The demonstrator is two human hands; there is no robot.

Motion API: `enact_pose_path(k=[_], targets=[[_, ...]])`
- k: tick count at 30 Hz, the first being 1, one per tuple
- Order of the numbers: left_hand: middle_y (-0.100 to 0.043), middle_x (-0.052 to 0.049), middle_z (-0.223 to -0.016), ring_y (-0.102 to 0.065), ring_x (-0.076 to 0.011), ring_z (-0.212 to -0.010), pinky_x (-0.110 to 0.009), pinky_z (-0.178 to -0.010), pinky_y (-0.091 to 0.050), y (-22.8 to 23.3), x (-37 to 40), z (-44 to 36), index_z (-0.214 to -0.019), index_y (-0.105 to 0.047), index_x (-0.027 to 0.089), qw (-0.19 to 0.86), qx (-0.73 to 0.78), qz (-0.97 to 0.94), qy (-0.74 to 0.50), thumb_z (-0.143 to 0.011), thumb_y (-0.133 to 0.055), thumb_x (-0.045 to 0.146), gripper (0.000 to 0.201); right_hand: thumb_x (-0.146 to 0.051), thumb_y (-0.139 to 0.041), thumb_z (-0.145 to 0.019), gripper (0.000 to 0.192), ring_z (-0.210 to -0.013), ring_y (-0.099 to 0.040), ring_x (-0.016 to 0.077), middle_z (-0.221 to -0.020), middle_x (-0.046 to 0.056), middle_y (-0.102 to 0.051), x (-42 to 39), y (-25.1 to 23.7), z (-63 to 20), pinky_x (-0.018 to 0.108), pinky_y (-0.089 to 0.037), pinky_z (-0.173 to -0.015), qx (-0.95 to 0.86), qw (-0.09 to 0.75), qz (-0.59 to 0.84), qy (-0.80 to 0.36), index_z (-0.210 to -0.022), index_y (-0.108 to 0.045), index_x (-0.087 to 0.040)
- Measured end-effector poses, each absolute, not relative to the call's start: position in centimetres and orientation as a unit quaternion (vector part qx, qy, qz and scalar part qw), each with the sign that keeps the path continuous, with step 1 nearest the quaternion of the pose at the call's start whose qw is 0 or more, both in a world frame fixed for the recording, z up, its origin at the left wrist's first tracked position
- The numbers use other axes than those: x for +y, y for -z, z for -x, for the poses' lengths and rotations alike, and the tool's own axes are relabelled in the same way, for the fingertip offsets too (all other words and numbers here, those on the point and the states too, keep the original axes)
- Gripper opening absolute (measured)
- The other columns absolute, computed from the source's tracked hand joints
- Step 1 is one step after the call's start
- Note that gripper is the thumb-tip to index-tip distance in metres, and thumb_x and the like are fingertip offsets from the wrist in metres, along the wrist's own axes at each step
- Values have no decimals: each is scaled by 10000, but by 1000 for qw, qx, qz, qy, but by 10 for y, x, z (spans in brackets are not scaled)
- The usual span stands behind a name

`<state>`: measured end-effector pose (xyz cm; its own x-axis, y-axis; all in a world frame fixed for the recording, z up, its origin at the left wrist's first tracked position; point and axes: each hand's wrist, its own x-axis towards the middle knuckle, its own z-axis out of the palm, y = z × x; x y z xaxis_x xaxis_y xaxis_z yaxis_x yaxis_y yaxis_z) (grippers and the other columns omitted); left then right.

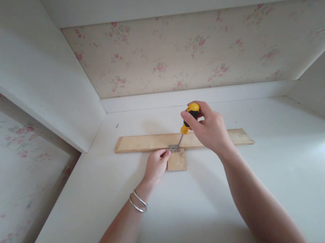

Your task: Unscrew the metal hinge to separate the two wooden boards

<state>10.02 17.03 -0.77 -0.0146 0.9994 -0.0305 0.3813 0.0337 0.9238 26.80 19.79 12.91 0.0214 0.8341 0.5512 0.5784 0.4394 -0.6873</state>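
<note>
Screwdriver (188, 122) in your right hand (209, 130): you are gripping its yellow handle, fingers closed around it, tip meeting the hinge (174, 148). Your left hand (157, 165) is pressing flat, fingers together, beside the hinge where the plank (141, 143) and small block (177, 162) are lying on the white table (178, 211).

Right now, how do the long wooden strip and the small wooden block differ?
The long wooden strip runs left to right; the small wooden block is short and squarish. The strip lies farther back, the block nearer, by the left hand. Both are pale wood, met by the metal hinge.
</note>
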Motion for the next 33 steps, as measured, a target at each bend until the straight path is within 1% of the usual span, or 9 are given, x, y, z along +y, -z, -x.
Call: enact_pose_path(k=[2, 5, 9, 12, 15, 18, 24, 33], targets=[[-592, -2, -631, -517, -155, -652, -226, -592, -359, 6, 170, -101, -723, -657, 151, 402, 599, -576, -385, -800, -498, 472, 366, -455, -557, -831, 303, -715, -580, 149, -848, 12, -616, 197, -130, -267, 282, -502, -608, -693, 498, 511, -109, -1031, -572, -228], [-598, -5, -640, -522, -157, -658, -226, -597, -365, 5, 169, -102, -727, -658, 152, 406, 598, -574, -385, -796, -503, 466, 356, -406, -594, -798, 320, -732, -574, 147, -955, 38, -600, 198, -129, -265, 276, -511, -592, -702, 499, 500, -92, -1060, -564, -225], [-614, -15, -656, -537, -165, -675, -227, -606, -376, 3, 168, -103, -736, -662, 151, 415, 600, -561, -391, -784, -517, 466, 350, -357, -635, -738, 431, -755, -586, 159, -1017, 50, -586, 200, -125, -265, 303, -532, -617, -721, 480, 489, -103, -1139, -527, -239], [-620, -17, -659, -550, -173, -689, -228, -616, -387, 1, 167, -104, -740, -663, 152, 428, 608, -544, -388, -761, -545, 469, 339, -353, -631, -735, 517, -747, -607, 166, -1036, 46, -609, 199, -124, -265, 318, -545, -627, -717, 473, 494, -132, -1220, -478, -260], [-631, -18, -676, -563, -177, -700, -229, -623, -396, 0, 167, -105, -744, -662, 155, 441, 607, -538, -386, -745, -564, 466, 326, -355, -606, -755, 591, -760, -627, 173, -1058, 46, -618, 198, -125, -265, 330, -558, -640, -693, 498, 502, -143, -1304, -402, -279], [-643, -25, -708, -572, -178, -716, -231, -632, -401, 1, 167, -104, -750, -658, 152, 444, 597, -545, -387, -744, -569, 456, 317, -372, -572, -780, 579, -811, -634, 184, -1106, 53, -608, 197, -127, -267, 322, -560, -629, -672, 523, 505, -140, -1321, -383, -292], [-621, -16, -672, -563, -172, -696, -235, -637, -399, 5, 169, -102, -717, -638, 153, 436, 591, -560, -385, -757, -559, 454, 314, -342, -581, -767, 550, -778, -644, 180, -1016, 25, -642, 199, -128, -269, 303, -549, -611, -681, 501, 517, -133, -1296, -435, -302], [-630, -17, -687, -558, -172, -697, -233, -625, -387, 5, 168, -101, -728, -645, 160, 418, 599, -564, -385, -774, -536, 445, 308, -330, -572, -770, 554, -766, -640, 181, -1005, 30, -642, 199, -127, -270, 328, -554, -642, -684, 497, 519, -126, -1307, -440, -294]])
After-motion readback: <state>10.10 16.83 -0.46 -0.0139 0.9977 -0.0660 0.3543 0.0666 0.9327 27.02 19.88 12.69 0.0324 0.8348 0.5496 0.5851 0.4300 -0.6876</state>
